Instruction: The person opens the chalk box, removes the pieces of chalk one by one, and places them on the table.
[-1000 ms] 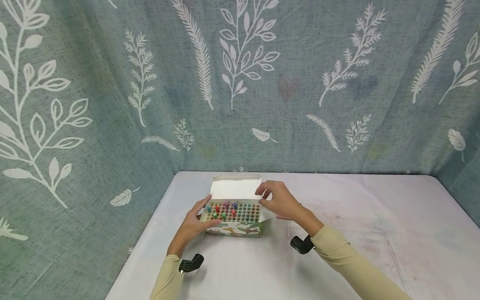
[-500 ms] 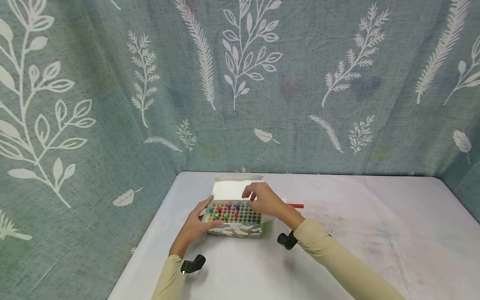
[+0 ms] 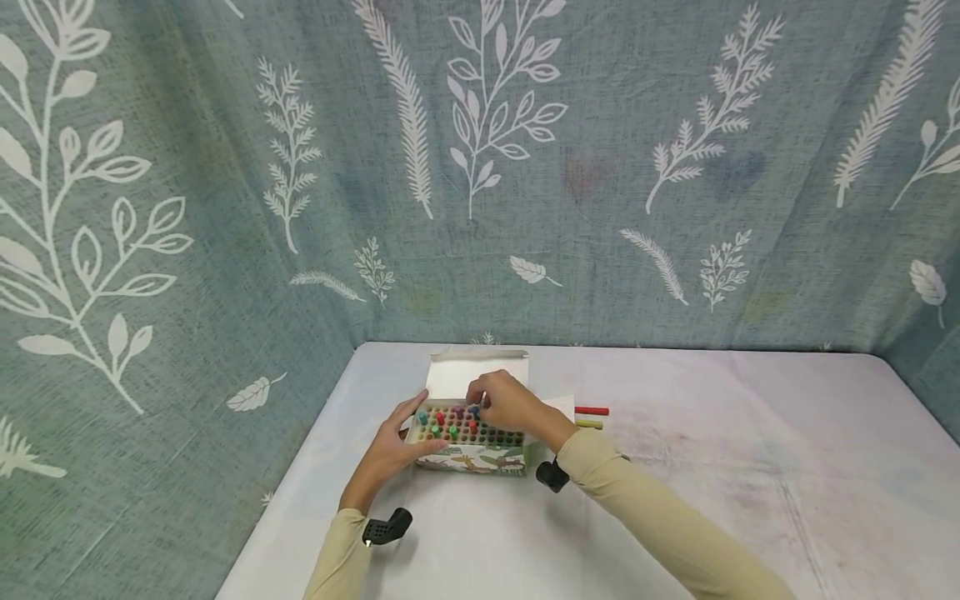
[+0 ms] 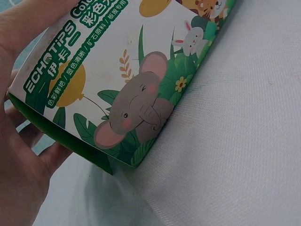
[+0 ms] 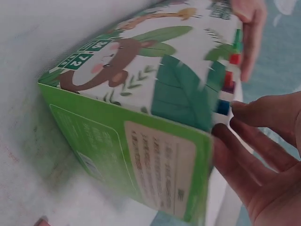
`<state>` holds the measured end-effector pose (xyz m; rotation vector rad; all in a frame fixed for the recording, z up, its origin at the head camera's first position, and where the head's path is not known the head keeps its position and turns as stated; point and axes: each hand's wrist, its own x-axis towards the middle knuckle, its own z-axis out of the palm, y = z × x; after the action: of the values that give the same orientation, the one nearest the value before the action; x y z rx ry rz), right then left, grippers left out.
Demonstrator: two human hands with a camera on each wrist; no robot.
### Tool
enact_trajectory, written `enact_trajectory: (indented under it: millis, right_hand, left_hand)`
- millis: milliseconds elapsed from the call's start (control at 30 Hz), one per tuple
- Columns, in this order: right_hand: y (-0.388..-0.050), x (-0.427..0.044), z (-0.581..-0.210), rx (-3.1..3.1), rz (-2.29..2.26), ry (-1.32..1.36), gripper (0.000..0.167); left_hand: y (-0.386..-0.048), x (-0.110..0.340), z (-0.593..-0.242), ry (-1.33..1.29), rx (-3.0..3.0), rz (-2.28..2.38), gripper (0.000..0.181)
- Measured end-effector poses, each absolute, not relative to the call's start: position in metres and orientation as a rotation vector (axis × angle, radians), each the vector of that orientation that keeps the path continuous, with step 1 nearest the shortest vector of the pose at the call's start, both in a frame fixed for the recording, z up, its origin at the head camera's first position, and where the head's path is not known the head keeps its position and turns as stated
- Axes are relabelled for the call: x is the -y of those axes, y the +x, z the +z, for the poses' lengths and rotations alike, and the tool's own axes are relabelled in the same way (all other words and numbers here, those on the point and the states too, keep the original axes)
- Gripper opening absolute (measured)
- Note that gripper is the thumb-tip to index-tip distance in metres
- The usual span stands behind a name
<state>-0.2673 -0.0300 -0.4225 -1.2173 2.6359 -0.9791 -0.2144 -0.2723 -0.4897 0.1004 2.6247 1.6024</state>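
A cardboard box (image 3: pixel 472 459) printed with cartoon animals and leaves stands on the table with its lid (image 3: pixel 450 379) raised. Inside is a grid of holes (image 3: pixel 502 435), and several coloured chalk sticks poke up from its left half. My left hand (image 3: pixel 386 454) grips the box's left end, thumb along the front top edge. My right hand (image 3: pixel 513 407) is over the box, its thumb and a finger at a blue chalk stick (image 5: pixel 223 107), seemingly pinching it. In the left wrist view, an elephant picture (image 4: pixel 134 106) shows on the box front.
A red chalk stick (image 3: pixel 592 411) and a yellow-green one (image 3: pixel 590 424) lie on the table just right of the box, near its white side flap (image 3: pixel 561 406). A patterned curtain (image 3: pixel 600 308) hangs behind the white-covered table (image 3: pixel 712 467).
My right hand has moved left, from the box's right edge to the blue chalk stick. This uncovers the red and yellow-green sticks at the right. My left hand keeps its grip.
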Motion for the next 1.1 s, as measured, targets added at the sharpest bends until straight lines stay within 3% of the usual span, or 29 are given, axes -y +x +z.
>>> enact_trajectory:
  millis: [167, 433, 1100]
  right_hand:
    - [-0.262, 0.042, -0.422, -2.72, -0.725, -1.221, 0.031]
    - [-0.26, 0.049, -0.426, -2.858, -0.474, -1.228, 0.025]
    - [-0.268, 0.035, -0.409, -2.72, -0.938, -1.31, 0.019]
  left_hand:
    - [-0.209, 0.267, -0.475, 0.121, -2.591, 1.613, 0.09]
    - [-0.202, 0.259, -0.454, 0.135, -2.573, 1.58, 0.088]
    - [-0.2, 0.261, -0.456, 0.113, -2.576, 1.588, 0.088]
